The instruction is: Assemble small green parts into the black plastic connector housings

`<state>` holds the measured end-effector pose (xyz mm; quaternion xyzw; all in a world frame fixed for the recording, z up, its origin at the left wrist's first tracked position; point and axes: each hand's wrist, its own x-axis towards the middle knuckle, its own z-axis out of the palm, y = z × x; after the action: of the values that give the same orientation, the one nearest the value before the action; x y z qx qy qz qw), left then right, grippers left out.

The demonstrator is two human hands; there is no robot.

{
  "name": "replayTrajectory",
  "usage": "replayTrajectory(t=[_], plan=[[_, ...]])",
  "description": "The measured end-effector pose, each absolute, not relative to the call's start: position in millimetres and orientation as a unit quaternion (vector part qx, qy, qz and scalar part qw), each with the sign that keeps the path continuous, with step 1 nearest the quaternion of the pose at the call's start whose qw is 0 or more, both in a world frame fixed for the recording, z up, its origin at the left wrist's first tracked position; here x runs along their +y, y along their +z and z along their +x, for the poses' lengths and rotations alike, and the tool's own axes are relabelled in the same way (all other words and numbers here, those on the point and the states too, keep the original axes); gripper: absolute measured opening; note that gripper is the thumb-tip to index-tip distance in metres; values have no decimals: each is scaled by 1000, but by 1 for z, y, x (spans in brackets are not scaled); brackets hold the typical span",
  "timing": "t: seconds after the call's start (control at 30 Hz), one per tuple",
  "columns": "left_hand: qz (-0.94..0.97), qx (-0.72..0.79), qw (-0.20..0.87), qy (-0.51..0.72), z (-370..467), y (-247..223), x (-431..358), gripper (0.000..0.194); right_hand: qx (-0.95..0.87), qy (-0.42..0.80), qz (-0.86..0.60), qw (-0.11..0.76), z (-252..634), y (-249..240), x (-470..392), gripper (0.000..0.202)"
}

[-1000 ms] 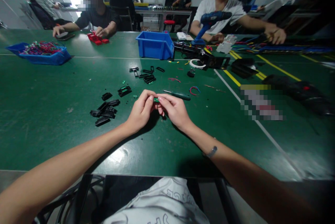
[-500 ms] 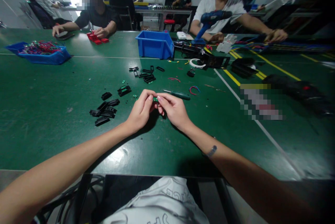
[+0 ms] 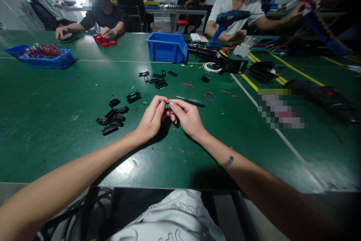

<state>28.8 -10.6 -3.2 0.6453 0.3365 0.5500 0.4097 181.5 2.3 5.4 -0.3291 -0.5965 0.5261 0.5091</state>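
Observation:
My left hand (image 3: pixel 153 118) and my right hand (image 3: pixel 187 116) meet over the green table (image 3: pixel 175 158), fingertips pinched on a small green piece (image 3: pixel 167 105) between them. The fingers hide most of it. Just behind my right hand lies a screwdriver with a dark green handle (image 3: pixel 195 102). To the left of my left hand is a heap of black plastic parts (image 3: pixel 114 117), with a black housing holding green pieces (image 3: pixel 133 97) above it. Small black frames (image 3: pixel 160 83) are scattered farther back.
A blue bin (image 3: pixel 167 49) stands at the back middle, and a blue tray of wires (image 3: pixel 46 60) at the far left. A blue power drill (image 3: pixel 225 25), cables and black tools (image 3: pixel 262 71) crowd the right. People sit across the table.
Across the table at the right, a person's hand has risen, with a blue strip-like bundle lifted off the table. My hands have hardly moved.

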Motion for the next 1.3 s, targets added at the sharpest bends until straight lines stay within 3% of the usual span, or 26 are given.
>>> replayTrajectory(t=[1.3], plan=[[649, 330, 402, 556, 30, -3, -11, 26, -600, 521, -335, 507, 181, 6, 1, 34]])
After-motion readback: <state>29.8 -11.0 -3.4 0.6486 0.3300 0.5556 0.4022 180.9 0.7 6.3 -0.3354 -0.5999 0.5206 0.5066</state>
